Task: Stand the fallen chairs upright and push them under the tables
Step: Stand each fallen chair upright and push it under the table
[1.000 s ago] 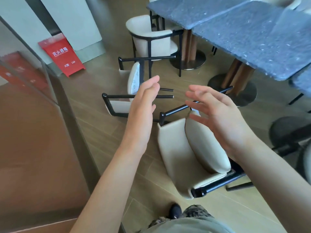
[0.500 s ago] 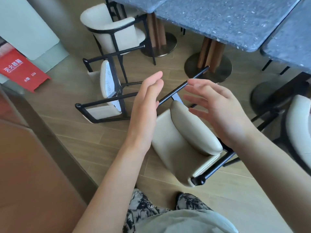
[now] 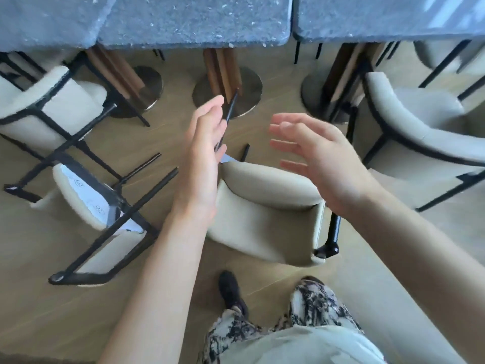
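Observation:
A cream chair with black legs [image 3: 265, 214] lies tipped over on the wooden floor right in front of me, its legs pointing toward the tables. A second fallen cream chair [image 3: 86, 206] lies on its side to the left. My left hand [image 3: 203, 158] hovers above the near chair's left edge, fingers straight and apart, holding nothing. My right hand [image 3: 312, 158] hangs above its right side, fingers spread and empty. Neither hand touches the chair. Dark blue stone-top tables [image 3: 194, 22] run across the top of the view.
An upright cream chair [image 3: 49, 101] stands at the left under a table, another upright cream chair [image 3: 420, 132] at the right. Round metal pedestal bases [image 3: 246, 88] sit under the tables. My black shoe [image 3: 231, 290] and patterned trousers are below.
The view has swung right and forward, so the tables now fill the top and the red sign has left view. Both open hands have moved over the near fallen chair.

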Demonstrator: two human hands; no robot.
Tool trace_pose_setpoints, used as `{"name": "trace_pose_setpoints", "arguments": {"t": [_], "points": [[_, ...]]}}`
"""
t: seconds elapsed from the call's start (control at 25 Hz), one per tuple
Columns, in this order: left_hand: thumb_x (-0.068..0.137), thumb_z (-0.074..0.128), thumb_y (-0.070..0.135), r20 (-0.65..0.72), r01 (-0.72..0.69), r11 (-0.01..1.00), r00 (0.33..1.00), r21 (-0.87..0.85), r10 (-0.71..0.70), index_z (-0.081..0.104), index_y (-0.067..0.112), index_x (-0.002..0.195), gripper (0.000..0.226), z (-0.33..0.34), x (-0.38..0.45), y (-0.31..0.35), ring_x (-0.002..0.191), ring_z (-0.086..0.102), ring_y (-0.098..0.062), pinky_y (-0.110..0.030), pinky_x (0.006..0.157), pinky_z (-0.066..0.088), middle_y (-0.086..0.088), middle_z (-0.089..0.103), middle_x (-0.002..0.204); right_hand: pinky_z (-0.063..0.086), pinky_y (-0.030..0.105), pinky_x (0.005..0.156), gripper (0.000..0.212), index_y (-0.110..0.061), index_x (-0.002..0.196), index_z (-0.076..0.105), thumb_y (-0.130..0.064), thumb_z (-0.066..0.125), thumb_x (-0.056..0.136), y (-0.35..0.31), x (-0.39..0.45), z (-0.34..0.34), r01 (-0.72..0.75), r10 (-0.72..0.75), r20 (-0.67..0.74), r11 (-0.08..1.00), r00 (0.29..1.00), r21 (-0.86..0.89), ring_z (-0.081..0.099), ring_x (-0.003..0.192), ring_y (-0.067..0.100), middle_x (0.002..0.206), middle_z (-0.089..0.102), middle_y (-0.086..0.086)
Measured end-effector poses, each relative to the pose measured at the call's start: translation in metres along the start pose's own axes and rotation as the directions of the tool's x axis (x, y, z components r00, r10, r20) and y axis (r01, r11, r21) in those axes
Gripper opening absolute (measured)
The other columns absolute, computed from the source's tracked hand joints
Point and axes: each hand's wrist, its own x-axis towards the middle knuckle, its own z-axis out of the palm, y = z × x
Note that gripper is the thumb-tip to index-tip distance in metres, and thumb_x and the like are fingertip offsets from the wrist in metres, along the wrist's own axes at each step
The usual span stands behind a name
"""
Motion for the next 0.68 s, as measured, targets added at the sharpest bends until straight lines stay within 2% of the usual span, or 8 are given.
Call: {"name": "trace_pose_setpoints", "arguments": {"t": [0.12,0.24,0.48,0.68], "points": [[0.086,0.045,0.05,0.128,0.046,0.998,0.99,0.052,-0.052,0.061,0.041,0.126,0.044,-0.033,0.016,-0.017,0.127,0.055,0.004,-0.036,0.114,0.039,0.03,0.06,0.125,0.054,0.04,0.099,0.022,-0.036,0.108,0.072,-0.031,0.052,0.098,0.014,-0.003,0.031,-0.029,0.038,-0.157,0.998,0.987,0.061,0.068,0.106,0.002,0.116,0.072,-0.013],[0.086,0.046,0.05,0.207,0.106,0.993,0.971,0.06,-0.116,0.061,0.04,0.127,0.045,-0.053,0.028,-0.034,0.128,0.054,0.002,-0.037,0.115,0.039,0.024,0.058,0.133,0.054,0.04,0.098,0.023,-0.034,0.108,0.072,-0.031,0.053,0.095,0.032,-0.011,0.05,-0.043,0.078,-0.282,0.991,0.956,0.127,0.069,0.104,0.002,0.115,0.073,-0.011],[0.069,0.053,0.059,0.243,0.115,0.993,0.964,-0.006,-0.11,0.063,0.036,0.129,0.065,-0.056,0.046,-0.065,0.123,0.059,0.002,-0.032,0.108,0.044,0.018,0.06,0.14,0.053,0.042,0.099,0.021,-0.031,0.103,0.073,-0.029,0.055,0.091,0.066,-0.01,0.054,-0.047,0.123,-0.388,0.979,0.914,0.2,0.071,0.102,0.006,0.112,0.075,-0.008],[0.089,0.048,0.044,0.209,0.139,0.99,0.969,-0.017,-0.132,0.063,0.031,0.131,0.047,-0.05,0.048,-0.109,0.124,0.059,0.0,-0.035,0.11,0.045,0.017,0.061,0.138,0.052,0.044,0.101,0.024,-0.025,0.109,0.072,-0.021,0.049,0.101,0.1,0.001,0.049,-0.098,0.189,-0.4,0.967,0.897,0.236,0.071,0.103,0.007,0.112,0.075,-0.006]]}}
